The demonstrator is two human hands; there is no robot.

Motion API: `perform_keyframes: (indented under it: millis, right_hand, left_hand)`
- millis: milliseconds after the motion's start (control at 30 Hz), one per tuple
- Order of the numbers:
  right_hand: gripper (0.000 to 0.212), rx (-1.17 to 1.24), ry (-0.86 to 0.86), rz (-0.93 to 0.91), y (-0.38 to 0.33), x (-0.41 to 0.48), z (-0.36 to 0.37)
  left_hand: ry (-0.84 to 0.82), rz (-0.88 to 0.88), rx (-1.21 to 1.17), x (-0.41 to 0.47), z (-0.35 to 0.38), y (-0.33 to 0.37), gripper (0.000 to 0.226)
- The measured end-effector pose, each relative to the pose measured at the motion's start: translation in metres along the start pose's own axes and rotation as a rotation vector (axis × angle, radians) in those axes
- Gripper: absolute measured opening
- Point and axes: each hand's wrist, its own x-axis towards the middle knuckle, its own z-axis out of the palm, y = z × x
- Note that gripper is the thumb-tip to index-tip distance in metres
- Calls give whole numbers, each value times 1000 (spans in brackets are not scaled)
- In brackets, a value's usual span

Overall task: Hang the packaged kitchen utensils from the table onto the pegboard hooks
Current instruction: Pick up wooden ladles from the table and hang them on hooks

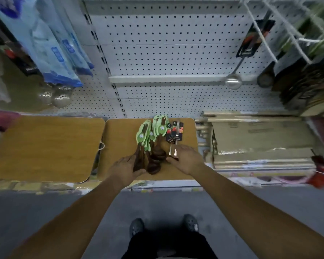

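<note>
Two hands at surface (120,139): left hand (126,166) grips green-carded wooden spoons (156,157); right hand (185,157) covers ends of black-carded metal utensils (174,133), grip not discernible.

Stock count, utensil aisle: mostly pairs, one pile won't resolve.
2 tables: left table (45,146) at 9 o'clock, centre table (120,139) mid-frame. 2 hands: left hand (126,166) and right hand (185,158), just off centre toward 6. The wooden spoons (153,131) show 4 or 5 green cards; overlap blocks an exact number. 2 metal utensils (174,134) on black cards, centre table. 2 hanging ladles at 2 o'clock: steel ladle (233,82) and dark ladle (266,77). At least 2 skimmers (61,99) at 9–10 o'clock. Several blue packs (64,53) at 10 o'clock, blurred. 2 shoes (137,226) at 6 o'clock. 1 cardboard stack (260,139) at 3 o'clock, sheets uncountable.
</note>
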Motion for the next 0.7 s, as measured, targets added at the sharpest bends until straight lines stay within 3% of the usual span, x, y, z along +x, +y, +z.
perform_keyframes:
  millis: [133, 200, 300, 567, 700]
  right_hand:
    - [66, 27, 6, 87, -19, 6, 24]
    - [65, 66, -1, 113, -23, 11, 36]
    - [58, 90, 1, 130, -20, 22, 55]
    - [47, 104, -44, 196, -6, 56, 93]
    - [37, 58, -59, 180, 2, 93, 105]
  left_hand:
    - [-54, 11, -44, 14, 15, -39, 91]
    - [-43, 3, -68, 20, 22, -55, 83]
    - [-15, -1, -86, 34, 35, -66, 73]
    - [-95, -45, -196, 69, 85, -84, 74]
    - [-58, -57, -238, 98, 95, -88, 74]
